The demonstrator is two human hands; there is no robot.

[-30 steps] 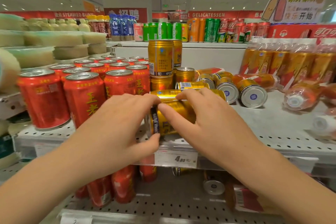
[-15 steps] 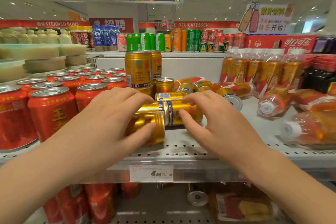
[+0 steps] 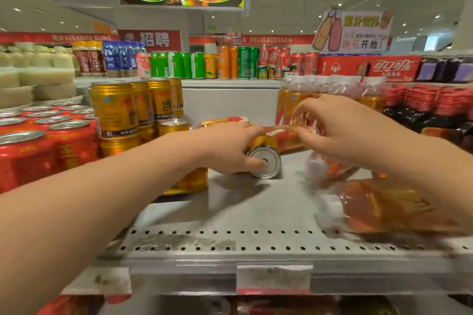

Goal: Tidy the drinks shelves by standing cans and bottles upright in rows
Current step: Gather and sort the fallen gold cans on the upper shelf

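Shelf (image 3: 256,240), grey, perforated, centre frame. Left hand (image 3: 230,151): closed around a gold can (image 3: 265,160) lying on its side, silver end facing out. Right hand (image 3: 340,133): fingers curled over a lying orange bottle (image 3: 284,137); firm grip unclear, blurred. Upright gold cans (image 3: 115,107) stacked centre left; red cans (image 3: 69,146) far left; two more bottles (image 3: 378,206) lying lower right.

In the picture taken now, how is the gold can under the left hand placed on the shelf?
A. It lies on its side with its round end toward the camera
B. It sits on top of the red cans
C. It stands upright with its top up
A: the left hand rests on the gold can, whose silver round end faces the camera, low on the shelf.
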